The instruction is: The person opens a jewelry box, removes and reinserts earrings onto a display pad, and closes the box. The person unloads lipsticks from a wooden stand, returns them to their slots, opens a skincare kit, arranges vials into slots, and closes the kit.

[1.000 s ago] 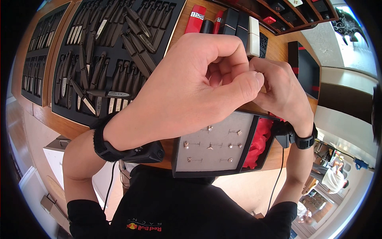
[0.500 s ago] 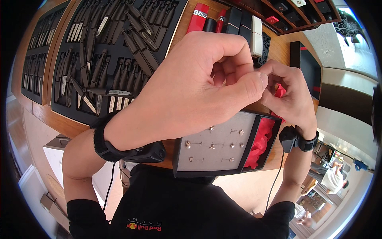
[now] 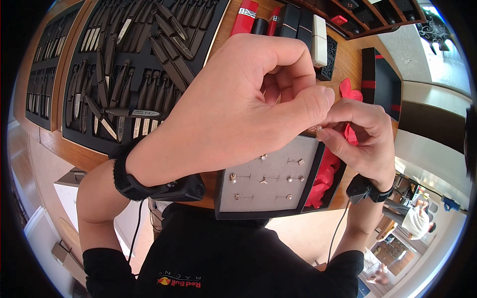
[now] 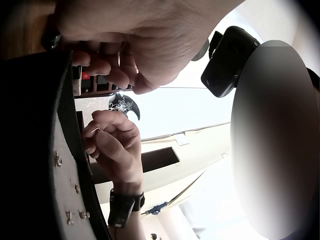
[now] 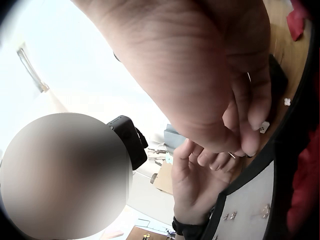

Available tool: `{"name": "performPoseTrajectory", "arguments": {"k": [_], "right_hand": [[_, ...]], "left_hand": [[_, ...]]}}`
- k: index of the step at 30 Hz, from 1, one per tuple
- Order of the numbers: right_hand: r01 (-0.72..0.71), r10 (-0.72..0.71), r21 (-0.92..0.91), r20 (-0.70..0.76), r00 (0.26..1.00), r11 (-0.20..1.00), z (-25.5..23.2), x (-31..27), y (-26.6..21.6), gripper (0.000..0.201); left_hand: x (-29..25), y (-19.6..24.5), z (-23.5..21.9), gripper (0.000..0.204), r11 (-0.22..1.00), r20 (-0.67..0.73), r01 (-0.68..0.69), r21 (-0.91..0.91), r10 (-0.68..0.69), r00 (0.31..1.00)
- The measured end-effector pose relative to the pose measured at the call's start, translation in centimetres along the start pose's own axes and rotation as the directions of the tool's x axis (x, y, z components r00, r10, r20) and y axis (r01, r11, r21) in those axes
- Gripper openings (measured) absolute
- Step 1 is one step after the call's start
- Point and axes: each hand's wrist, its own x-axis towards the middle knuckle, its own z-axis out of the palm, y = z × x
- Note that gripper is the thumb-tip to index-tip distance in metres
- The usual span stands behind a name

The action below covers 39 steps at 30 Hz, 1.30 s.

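Observation:
My right hand pinches a small metal earring between thumb and forefinger; its thin post shows in the left wrist view. Just up and to the left, my left hand has curled fingers, thumb and forefinger tips together, and no held thing shows there. Below both hands lies a black box with a grey pad bearing several small earrings, some with pearls. Red petals fill its side compartment.
Left, a black tray holds many dark slender tubes. Red packages, dark boxes and a white box stand behind my hands. An open black box lies at right. Small pale pieces rest on the wooden table.
My right hand has come down and its thumb has parted from my left fingertips, so the earring now shows. More red petals are uncovered behind it. My left hand has barely moved.

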Motion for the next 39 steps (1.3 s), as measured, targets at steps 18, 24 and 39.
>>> {"name": "performPoseTrajectory", "arguments": {"k": [18, 24, 39], "right_hand": [[0.002, -0.015, -0.183, -0.067, 0.998, 0.983, 3.5, -2.7, -3.0, 0.022], [0.081, -0.099, -0.228, -0.067, 0.993, 0.970, 4.6, -3.3, -2.9, 0.022], [0.132, -0.145, -0.328, -0.016, 0.989, 0.935, 6.0, -4.1, -3.1, 0.025]], "left_hand": [[0.1, -0.6, 0.0, 0.022, 0.994, 0.008, -0.077, 0.080, 0.077, 0.997], [0.1, -0.6, 0.0, 0.022, 0.994, 0.015, -0.071, 0.083, 0.070, 0.997], [0.0, -0.7, 0.1, 0.025, 0.979, 0.030, -0.125, 0.161, 0.122, 0.992]]}}
